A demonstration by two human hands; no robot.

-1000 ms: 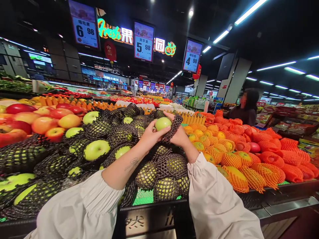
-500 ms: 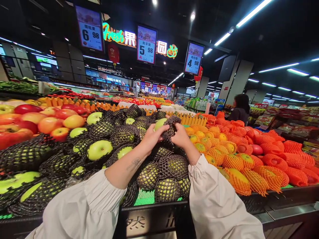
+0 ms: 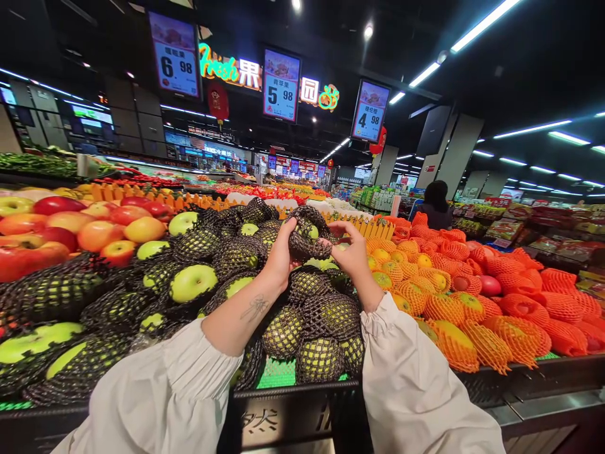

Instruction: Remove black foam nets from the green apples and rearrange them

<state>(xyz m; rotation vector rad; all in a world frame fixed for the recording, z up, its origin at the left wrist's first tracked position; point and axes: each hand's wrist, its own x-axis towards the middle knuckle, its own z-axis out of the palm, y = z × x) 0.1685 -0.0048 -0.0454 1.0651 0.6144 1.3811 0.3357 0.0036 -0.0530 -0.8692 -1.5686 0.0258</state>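
Note:
A green apple in a black foam net [image 3: 309, 232] is held above the pile, some of its green skin showing through the net. My left hand [image 3: 278, 255] is closed around its left side, with the thumb up along the net. On the right, my right hand [image 3: 352, 252] has its fingers curled at the net's edge, where they seem to pinch it; the index finger is raised and the fingertips are partly hidden. Below and around both hands lie several netted green apples [image 3: 319, 360]. One apple [image 3: 193, 284] to the left has its top bare.
Red-yellow apples [image 3: 99, 236] are heaped at the left. Oranges in orange nets [image 3: 451, 343] and fruit in red nets [image 3: 522, 309] fill the right. A black display rim [image 3: 302, 394] runs in front. Price screens [image 3: 280, 85] hang overhead. A person [image 3: 435, 207] stands beyond the fruit.
The apple has turned in my left hand, which now cups its left side with the thumb raised. My right hand has shifted slightly right and its index finger has lifted off the net.

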